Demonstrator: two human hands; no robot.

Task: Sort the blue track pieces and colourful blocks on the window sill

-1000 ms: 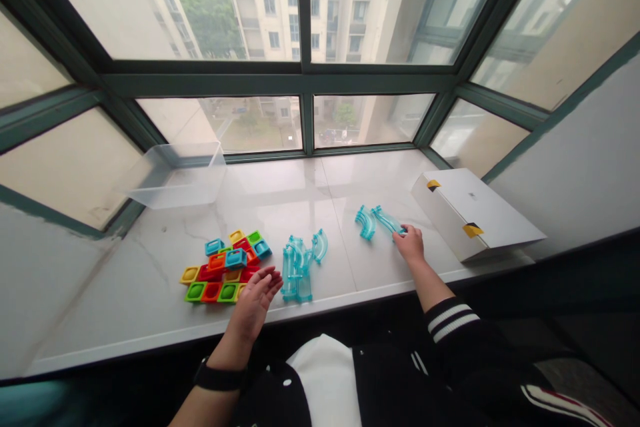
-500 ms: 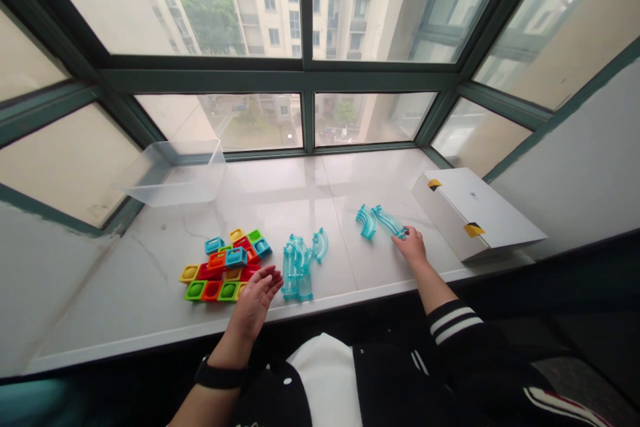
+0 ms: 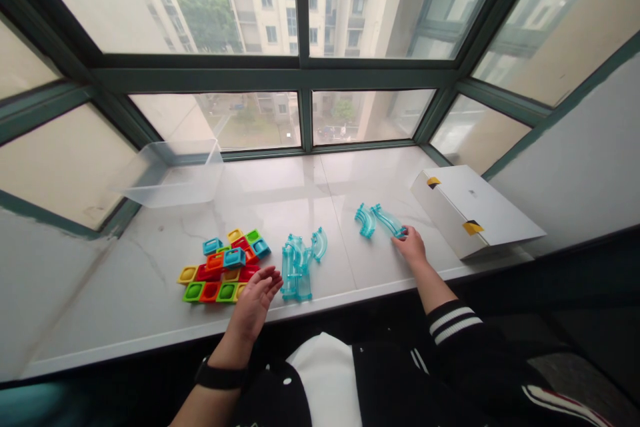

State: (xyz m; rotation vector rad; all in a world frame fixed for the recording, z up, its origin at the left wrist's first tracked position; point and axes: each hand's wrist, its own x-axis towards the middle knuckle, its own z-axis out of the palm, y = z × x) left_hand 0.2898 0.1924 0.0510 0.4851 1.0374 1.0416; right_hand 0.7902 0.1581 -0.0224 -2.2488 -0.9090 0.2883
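My right hand (image 3: pixel 411 247) grips the near end of a long, clear blue track piece (image 3: pixel 387 219) lying on the white sill. Just left of that piece lies a curved blue track piece (image 3: pixel 366 221). My left hand (image 3: pixel 258 299) is open, palm turned inward and fingers stretched, holding nothing. Right beside its fingertips sits a cluster of clear blue track pieces (image 3: pixel 297 270), with one more curved piece (image 3: pixel 319 244) at its right. To the left of that hand is a pile of red, green, yellow and blue blocks (image 3: pixel 220 270), partly hidden behind it.
A clear plastic bin (image 3: pixel 175 180) stands at the back left of the sill (image 3: pixel 280 193). At the right is a white box (image 3: pixel 475 210) with yellow-and-black tabs. Framed windows (image 3: pixel 305 73) enclose the back and sides.
The view has shifted very slightly. Both hands and the pieces stay practically where they were.
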